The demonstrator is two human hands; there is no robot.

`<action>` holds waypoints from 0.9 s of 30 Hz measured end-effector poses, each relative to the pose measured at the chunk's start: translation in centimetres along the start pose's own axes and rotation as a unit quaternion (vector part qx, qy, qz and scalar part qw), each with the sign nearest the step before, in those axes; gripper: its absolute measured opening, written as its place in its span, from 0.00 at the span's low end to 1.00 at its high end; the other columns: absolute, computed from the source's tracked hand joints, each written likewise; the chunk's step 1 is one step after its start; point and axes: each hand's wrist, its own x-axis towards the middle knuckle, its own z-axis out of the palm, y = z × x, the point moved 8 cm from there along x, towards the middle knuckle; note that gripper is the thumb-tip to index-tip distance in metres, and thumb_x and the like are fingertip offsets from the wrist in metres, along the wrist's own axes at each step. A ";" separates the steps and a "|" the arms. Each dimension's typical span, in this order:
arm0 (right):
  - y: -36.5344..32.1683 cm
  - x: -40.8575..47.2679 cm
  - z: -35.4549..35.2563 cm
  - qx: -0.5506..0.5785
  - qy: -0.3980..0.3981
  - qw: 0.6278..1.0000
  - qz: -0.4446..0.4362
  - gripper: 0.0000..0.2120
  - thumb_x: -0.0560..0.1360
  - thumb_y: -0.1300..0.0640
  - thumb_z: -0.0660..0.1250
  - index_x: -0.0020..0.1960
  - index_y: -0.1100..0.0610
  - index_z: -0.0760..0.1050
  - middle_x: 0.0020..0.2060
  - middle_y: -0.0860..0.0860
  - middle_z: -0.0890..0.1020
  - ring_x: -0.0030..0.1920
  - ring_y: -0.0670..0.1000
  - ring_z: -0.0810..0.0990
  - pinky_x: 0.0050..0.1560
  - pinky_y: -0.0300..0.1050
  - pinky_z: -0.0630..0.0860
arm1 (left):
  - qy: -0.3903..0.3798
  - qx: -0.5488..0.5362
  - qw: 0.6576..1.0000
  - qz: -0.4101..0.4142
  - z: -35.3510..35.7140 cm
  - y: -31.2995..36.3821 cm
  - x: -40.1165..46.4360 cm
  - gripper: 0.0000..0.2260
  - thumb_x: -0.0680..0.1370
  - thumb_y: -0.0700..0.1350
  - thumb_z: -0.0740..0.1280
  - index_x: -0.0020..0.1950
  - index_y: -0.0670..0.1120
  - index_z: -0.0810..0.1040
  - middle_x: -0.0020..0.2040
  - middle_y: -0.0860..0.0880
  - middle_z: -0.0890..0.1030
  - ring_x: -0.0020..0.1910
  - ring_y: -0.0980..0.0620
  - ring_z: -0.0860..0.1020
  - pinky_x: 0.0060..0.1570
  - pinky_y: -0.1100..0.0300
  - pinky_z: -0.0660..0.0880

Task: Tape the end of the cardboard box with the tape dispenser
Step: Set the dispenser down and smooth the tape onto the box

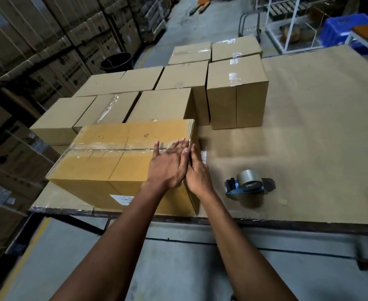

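A yellowish cardboard box (113, 161) lies near the table's front edge, with clear tape running along its top seam. My left hand (167, 164) lies flat and open on the top of the box at its right end, over the tape. My right hand (197, 172) presses flat against the box's right end face, fingers pointing up. The tape dispenser (249, 183), blue with a roll of tape, rests on the table to the right of the box, a hand's width from my right hand.
Several taped brown boxes (237, 94) stand behind the yellowish box. The table (319, 137) is covered in brown board and has open surface to the right. Stacked cartons line the left wall; a black bin (116, 61) and white racks (287, 25) stand beyond.
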 end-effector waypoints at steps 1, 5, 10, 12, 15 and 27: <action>0.1 -0.1 -0.1 -0.007 -0.007 1.000 0.004 0.33 0.85 0.33 0.47 0.86 0.43 0.48 0.82 0.52 0.66 0.78 0.59 0.70 0.74 0.53 0.69 | -0.004 0.000 1.000 -0.005 0.1 0.0 0.0 0.29 0.87 0.58 0.38 0.87 0.53 0.55 0.85 0.54 0.60 0.84 0.57 0.55 0.82 0.41 0.35; -0.3 -0.5 -0.8 -0.049 -0.003 0.999 -0.003 0.32 0.86 0.35 0.48 0.86 0.47 0.54 0.84 0.50 0.61 0.83 0.57 0.61 0.80 0.54 0.61 | -0.012 -0.021 1.000 -0.015 0.5 -0.3 -0.1 0.30 0.86 0.59 0.36 0.87 0.54 0.53 0.85 0.56 0.57 0.85 0.57 0.52 0.82 0.42 0.35; -0.5 -1.2 -1.1 -0.032 0.054 0.998 -0.027 0.28 0.86 0.39 0.55 0.84 0.47 0.61 0.81 0.52 0.67 0.82 0.55 0.63 0.80 0.55 0.65 | -0.021 -0.035 0.999 -0.008 0.6 -0.3 -0.3 0.30 0.85 0.58 0.36 0.87 0.54 0.52 0.86 0.55 0.57 0.85 0.57 0.51 0.83 0.41 0.37; -0.4 -0.8 -0.9 -0.041 0.026 0.999 -0.017 0.29 0.86 0.37 0.54 0.85 0.44 0.56 0.83 0.53 0.62 0.83 0.56 0.62 0.80 0.56 0.64 | -0.025 -0.040 0.999 -0.004 0.5 -0.4 -0.2 0.29 0.86 0.57 0.37 0.87 0.54 0.51 0.86 0.55 0.56 0.85 0.57 0.51 0.83 0.42 0.36; 0.0 0.1 -1.0 -0.079 -0.032 0.996 0.001 0.32 0.84 0.33 0.50 0.85 0.38 0.48 0.86 0.52 0.52 0.83 0.59 0.59 0.77 0.61 0.64 | -0.037 -0.058 0.998 -0.003 0.7 -0.6 0.0 0.28 0.86 0.57 0.37 0.87 0.55 0.51 0.86 0.55 0.56 0.85 0.57 0.51 0.83 0.42 0.36; -0.1 -4.5 0.2 0.038 -0.020 0.995 -0.086 0.27 0.89 0.48 0.53 0.86 0.46 0.50 0.83 0.52 0.62 0.79 0.54 0.68 0.77 0.44 0.67 | -0.045 -0.090 0.995 -0.013 0.5 -0.8 0.1 0.30 0.85 0.57 0.36 0.87 0.56 0.52 0.86 0.56 0.57 0.85 0.58 0.51 0.83 0.42 0.38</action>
